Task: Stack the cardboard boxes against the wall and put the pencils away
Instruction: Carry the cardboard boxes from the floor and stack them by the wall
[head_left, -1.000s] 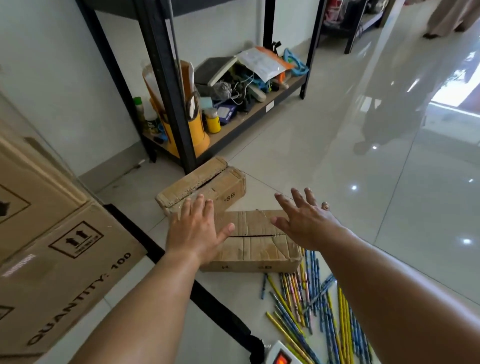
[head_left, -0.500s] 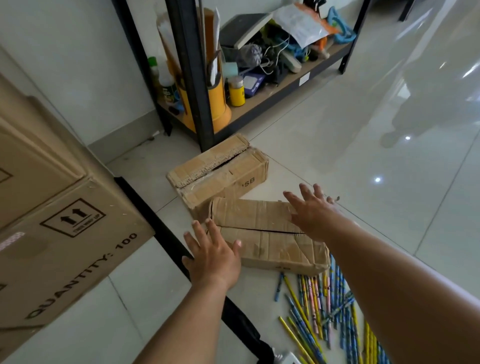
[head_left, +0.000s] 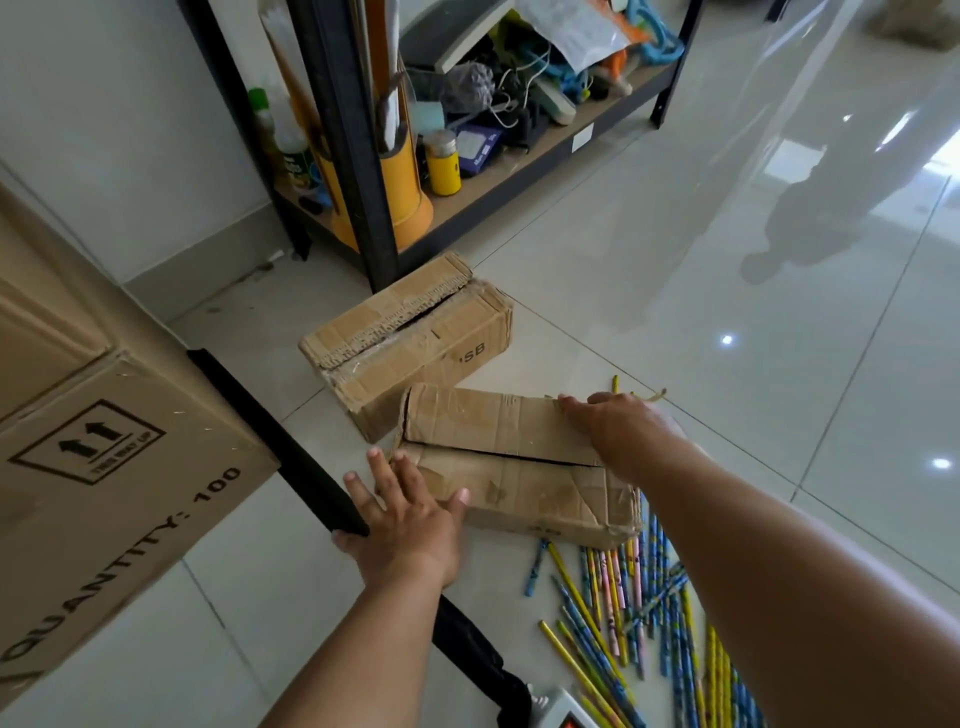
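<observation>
Tiled floor (head_left: 675, 291): both hands lowered onto near box (head_left: 498, 467), fingers spread.

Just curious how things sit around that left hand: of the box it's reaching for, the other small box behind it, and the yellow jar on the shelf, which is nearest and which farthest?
From the left hand:
1. Near cardboard box, right at the fingertips, just to its right.
2. Second cardboard box, farther back on the floor.
3. Yellow jar, farthest, up on the bottom shelf.
</observation>
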